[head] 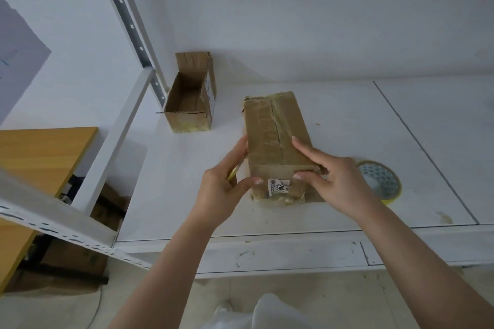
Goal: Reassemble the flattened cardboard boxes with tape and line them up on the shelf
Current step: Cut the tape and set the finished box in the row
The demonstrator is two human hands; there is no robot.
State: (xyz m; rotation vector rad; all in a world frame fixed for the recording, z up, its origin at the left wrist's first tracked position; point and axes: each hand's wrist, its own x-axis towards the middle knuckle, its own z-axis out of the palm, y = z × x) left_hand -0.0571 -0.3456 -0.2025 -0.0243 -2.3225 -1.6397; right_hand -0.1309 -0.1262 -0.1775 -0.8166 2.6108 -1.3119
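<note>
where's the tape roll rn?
In the head view, the tape roll lies flat on the white shelf, right of the taped box, partly hidden behind the right hand.

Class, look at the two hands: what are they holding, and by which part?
Both hold the taped cardboard box by its near end: left hand on the left side, right hand on the top and near face.

A plain white wall (294, 8) rises behind the white metal shelf (334, 104), whose perforated upright (125, 16) slants up from the back left corner. A wooden table (40, 157) stands off the left edge, above a pale floor (66, 310).
</note>
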